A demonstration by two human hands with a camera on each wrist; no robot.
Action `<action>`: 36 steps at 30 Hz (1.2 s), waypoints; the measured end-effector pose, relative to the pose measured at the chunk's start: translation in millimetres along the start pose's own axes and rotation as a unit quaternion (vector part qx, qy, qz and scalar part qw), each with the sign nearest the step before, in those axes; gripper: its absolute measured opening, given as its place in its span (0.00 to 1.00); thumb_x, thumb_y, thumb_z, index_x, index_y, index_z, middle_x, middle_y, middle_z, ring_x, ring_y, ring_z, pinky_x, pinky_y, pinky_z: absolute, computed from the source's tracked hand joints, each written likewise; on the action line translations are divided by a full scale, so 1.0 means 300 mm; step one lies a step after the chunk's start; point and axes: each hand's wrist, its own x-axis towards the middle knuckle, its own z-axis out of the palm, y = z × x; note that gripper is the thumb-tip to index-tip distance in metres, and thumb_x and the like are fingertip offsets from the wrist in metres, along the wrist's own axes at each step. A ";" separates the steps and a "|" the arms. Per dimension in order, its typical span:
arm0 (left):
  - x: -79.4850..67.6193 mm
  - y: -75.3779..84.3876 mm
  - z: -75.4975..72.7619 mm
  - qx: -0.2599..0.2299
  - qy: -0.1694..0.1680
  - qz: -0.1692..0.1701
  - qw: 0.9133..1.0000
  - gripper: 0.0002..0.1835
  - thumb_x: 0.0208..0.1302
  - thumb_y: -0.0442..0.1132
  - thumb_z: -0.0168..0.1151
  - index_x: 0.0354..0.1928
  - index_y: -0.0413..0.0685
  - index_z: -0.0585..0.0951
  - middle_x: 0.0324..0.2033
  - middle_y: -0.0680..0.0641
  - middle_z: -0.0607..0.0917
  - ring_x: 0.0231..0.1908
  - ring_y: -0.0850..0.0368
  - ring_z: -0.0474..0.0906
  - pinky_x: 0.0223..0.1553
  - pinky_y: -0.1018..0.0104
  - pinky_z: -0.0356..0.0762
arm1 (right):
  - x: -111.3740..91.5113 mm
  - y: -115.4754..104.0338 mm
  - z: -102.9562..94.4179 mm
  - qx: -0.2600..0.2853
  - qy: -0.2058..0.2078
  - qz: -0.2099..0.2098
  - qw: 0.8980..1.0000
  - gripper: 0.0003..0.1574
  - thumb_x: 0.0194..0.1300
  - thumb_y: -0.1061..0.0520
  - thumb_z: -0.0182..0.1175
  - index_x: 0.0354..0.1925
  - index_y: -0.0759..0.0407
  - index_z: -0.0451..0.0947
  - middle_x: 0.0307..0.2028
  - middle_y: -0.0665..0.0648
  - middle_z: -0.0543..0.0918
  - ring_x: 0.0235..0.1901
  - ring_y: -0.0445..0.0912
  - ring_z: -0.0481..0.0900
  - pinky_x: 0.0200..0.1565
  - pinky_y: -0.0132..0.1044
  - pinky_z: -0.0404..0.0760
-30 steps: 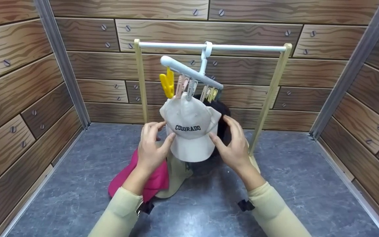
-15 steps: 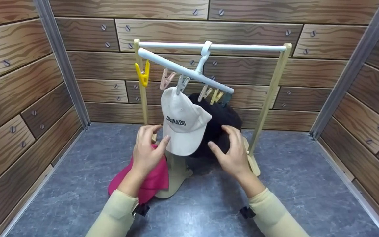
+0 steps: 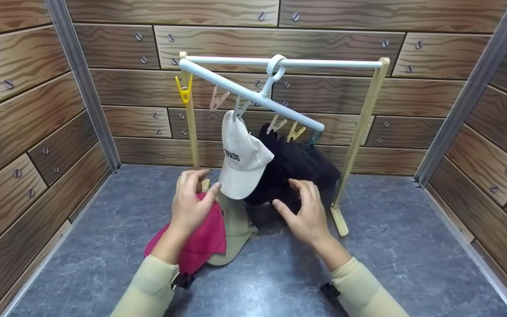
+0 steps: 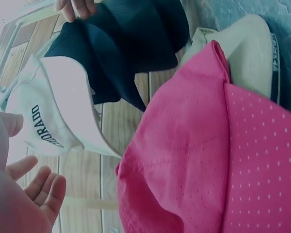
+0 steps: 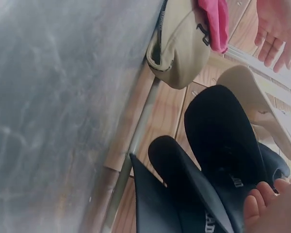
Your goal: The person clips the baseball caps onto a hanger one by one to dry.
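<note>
A white cap (image 3: 247,160) with dark lettering hangs by a grey clothespin (image 3: 240,108) from a light blue hanger (image 3: 251,94), whose right end tilts down. Several black caps (image 3: 308,169) hang from pins on that lower side; their brims fan out in the right wrist view. My left hand (image 3: 188,202) is held with fingers and thumb spread beside the white cap's brim, above a pink cap (image 3: 205,237). The left wrist view shows its palm empty. My right hand (image 3: 307,215) stands in front of the black caps, thumb and fingers apart, holding nothing.
The hanger hooks over a white rod (image 3: 332,64) on a wooden stand (image 3: 363,127). Yellow (image 3: 184,90) and pink (image 3: 218,99) clothespins on its raised end hold nothing. A beige cap (image 3: 235,224) lies partly under the pink cap on the grey table. Wood-patterned walls enclose three sides.
Both hands have drawn away from the white cap and lowered slightly. The hanger has swivelled, its left end swinging left and the right end dropping; the white cap turns aside and more of the black caps shows.
</note>
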 end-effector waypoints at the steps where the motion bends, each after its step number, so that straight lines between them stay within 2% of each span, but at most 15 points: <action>1: -0.001 -0.003 -0.002 0.000 -0.001 -0.001 1.000 0.23 0.71 0.42 0.77 0.61 0.37 0.86 0.54 0.39 0.84 0.55 0.43 0.78 0.53 0.46 0.78 | -0.004 -0.001 0.003 -0.002 -0.002 -0.001 1.000 0.39 0.69 0.48 0.79 0.68 0.67 0.79 0.59 0.61 0.82 0.61 0.56 0.78 0.63 0.52 0.77; 10: -0.003 -0.028 -0.017 -0.004 -0.013 -0.019 1.000 0.23 0.71 0.42 0.77 0.60 0.35 0.85 0.52 0.38 0.83 0.52 0.39 0.79 0.51 0.45 0.83 | -0.031 -0.013 0.031 -0.009 -0.032 -0.004 0.999 0.40 0.68 0.45 0.79 0.67 0.66 0.79 0.59 0.59 0.83 0.59 0.55 0.80 0.62 0.51 0.78; 13: -0.003 -0.039 -0.022 0.000 -0.015 -0.021 1.000 0.22 0.72 0.41 0.77 0.60 0.34 0.85 0.51 0.38 0.83 0.53 0.40 0.79 0.51 0.44 0.82 | -0.041 -0.014 0.041 -0.014 -0.045 -0.006 0.999 0.40 0.69 0.44 0.79 0.68 0.66 0.79 0.60 0.59 0.83 0.60 0.54 0.80 0.63 0.52 0.78; 24: -0.004 -0.062 -0.050 0.011 -0.028 -0.064 0.998 0.22 0.72 0.43 0.77 0.61 0.38 0.86 0.51 0.39 0.83 0.55 0.42 0.79 0.52 0.46 0.79 | -0.067 -0.034 0.060 -0.005 -0.095 0.013 0.995 0.39 0.71 0.41 0.77 0.68 0.62 0.80 0.59 0.56 0.83 0.61 0.52 0.80 0.64 0.53 0.79; 36: 0.002 -0.076 -0.074 0.026 -0.069 -0.100 0.992 0.25 0.73 0.45 0.76 0.64 0.38 0.84 0.54 0.38 0.83 0.58 0.40 0.79 0.55 0.42 0.78 | -0.070 -0.054 0.080 0.004 -0.145 0.032 0.989 0.40 0.72 0.39 0.75 0.69 0.63 0.80 0.60 0.57 0.84 0.63 0.54 0.81 0.66 0.55 0.78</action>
